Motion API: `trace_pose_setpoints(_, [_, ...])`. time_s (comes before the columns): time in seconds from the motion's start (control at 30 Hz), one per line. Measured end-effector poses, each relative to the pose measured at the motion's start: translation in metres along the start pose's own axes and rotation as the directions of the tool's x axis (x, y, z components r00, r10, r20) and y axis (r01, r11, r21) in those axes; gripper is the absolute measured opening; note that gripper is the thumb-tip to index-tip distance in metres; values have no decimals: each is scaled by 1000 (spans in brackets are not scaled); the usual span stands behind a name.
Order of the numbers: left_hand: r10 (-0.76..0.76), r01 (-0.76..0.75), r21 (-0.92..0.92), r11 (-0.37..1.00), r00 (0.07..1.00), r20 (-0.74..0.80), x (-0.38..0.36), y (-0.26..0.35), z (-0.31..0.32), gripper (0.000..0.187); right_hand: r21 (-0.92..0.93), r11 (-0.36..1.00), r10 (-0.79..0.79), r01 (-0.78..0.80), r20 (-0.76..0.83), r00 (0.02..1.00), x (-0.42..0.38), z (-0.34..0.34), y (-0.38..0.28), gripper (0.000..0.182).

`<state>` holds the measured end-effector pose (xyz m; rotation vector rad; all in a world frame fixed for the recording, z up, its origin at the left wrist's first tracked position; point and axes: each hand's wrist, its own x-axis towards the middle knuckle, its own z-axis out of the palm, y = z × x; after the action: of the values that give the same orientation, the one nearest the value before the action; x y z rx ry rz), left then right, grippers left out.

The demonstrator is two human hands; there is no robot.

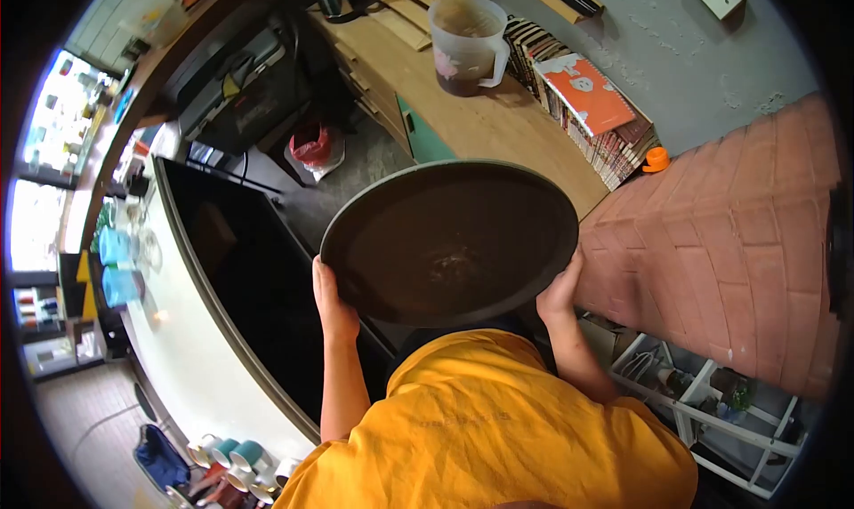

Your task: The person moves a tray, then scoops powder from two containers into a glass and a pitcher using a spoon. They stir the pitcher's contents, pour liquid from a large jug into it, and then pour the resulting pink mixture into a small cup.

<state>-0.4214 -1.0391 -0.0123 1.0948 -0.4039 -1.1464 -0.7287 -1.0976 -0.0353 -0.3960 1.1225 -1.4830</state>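
A large dark oval serving tray (400, 233) is held out in front of my yellow shirt, its inner face turned up towards me. Pale scuff marks show near its middle. My left hand (333, 297) grips the tray's left rim, thumb on the near side and the other fingers hidden behind it. On the opposite rim, my right hand (562, 287) is closed the same way, its fingers mostly out of sight underneath.
Ahead is a wooden counter (485, 122) with a plastic pitcher (464, 51), a row of books (583, 140) and an orange notebook (585, 93). A brick surface (721, 242) stands right. A white counter (191, 331) with cups runs left. A red-lined bin (313, 146) sits on the floor.
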Motion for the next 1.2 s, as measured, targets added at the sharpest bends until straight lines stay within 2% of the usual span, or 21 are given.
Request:
trace_pose_setpoints(0.07, [-4, 2, 80, 997, 1000, 16, 41, 5, 28, 42, 72, 997, -11, 13, -29, 1000, 31, 14, -1, 53])
trace_pose_setpoints(0.13, [14, -18, 150, 989, 999, 32, 69, 4, 48, 42, 152, 988, 10, -14, 26, 1000, 47, 17, -3, 53])
trace_pose_setpoints(0.2, [-24, 9, 194, 981, 997, 77, 95, 5, 63, 44, 189, 982, 35, -23, -62, 997, 65, 10, 3, 54])
trace_pose_setpoints(0.27, [-69, 45, 138, 989, 982, 174, 123, -3, 75, 43, 148, 988, -23, 36, -95, 995, 79, 2, 11, 54])
trace_pose_setpoints(0.33, [-131, 97, 168, 981, 970, 203, 150, -14, 82, 42, 135, 989, -38, 65, -193, 981, 85, 0, 18, 56])
trace_pose_setpoints(0.4, [-170, 89, 333, 939, 960, 221, 175, -25, 88, 49, 119, 989, -48, 86, -290, 956, 87, -7, 35, 58])
trace_pose_setpoints(0.43, [-202, 120, 335, 935, 953, 224, 186, -31, 93, 42, 21, 993, -95, 116, -439, 893, 88, -14, 50, 55])
trace_pose_setpoints(0.47, [-227, 133, 352, 927, 943, 242, 199, -41, 95, 42, -80, 989, -150, 127, -572, 806, 89, -22, 62, 51])
trace_pose_setpoints(0.5, [-241, 119, 412, 903, 936, 258, 211, -52, 94, 37, -73, 989, -148, 131, -602, 785, 90, -24, 66, 51])
trace_pose_setpoints(0.57, [-264, 41, 590, 807, 917, 297, 229, -63, 104, 23, -355, 918, -352, 174, -533, 769, 87, -24, 73, 40])
trace_pose_setpoints(0.6, [-296, 104, 512, 853, 904, 310, 228, -65, 126, 20, -354, 921, -351, 163, -571, 742, 85, -21, 76, 40])
trace_pose_setpoints(0.67, [-394, 187, 470, 863, 830, 394, 253, -84, 132, 21, -479, 874, -391, 82, -594, 703, 88, -11, 73, 31])
trace_pose_setpoints(0.73, [-535, 294, 515, 805, 735, 417, 276, -98, 147, 23, -456, 887, -397, 80, -660, 638, 89, -1, 74, 29])
trace_pose_setpoints(0.8, [-549, 267, 541, 798, 693, 467, 298, -113, 162, 30, -485, 875, -393, -5, -715, 578, 96, -3, 85, 28])
trace_pose_setpoints(0.87, [-638, 134, 736, 664, 616, 463, 318, -123, 176, 37, -533, 844, -436, -57, -745, 504, 102, -11, 102, 26])
trace_pose_setpoints(0.9, [-611, 101, 717, 690, 612, 502, 324, -132, 180, 40, -552, 827, -446, -102, -756, 479, 103, -12, 106, 27])
trace_pose_setpoints(0.93, [-623, 102, 722, 684, 596, 506, 332, -144, 179, 40, -567, 810, -453, -150, -767, 455, 103, -13, 108, 27])
trace_pose_setpoints(1.0, [-641, -12, 749, 663, 509, 575, 347, -163, 183, 38, -542, 821, -435, -179, -797, 419, 104, -15, 111, 24])
trace_pose_setpoints(1.03, [-663, -104, 797, 595, 497, 560, 352, -168, 186, 34, -521, 830, -418, -198, -817, 398, 105, -16, 112, 22])
trace_pose_setpoints(1.13, [-704, -99, 790, 605, 396, 590, 356, -183, 195, 32, -587, 776, -493, -231, -793, 358, 104, -24, 116, 18])
trace_pose_setpoints(1.2, [-711, -100, 787, 609, 372, 597, 354, -190, 203, 31, -613, 754, -526, -236, -779, 341, 106, -32, 119, 21])
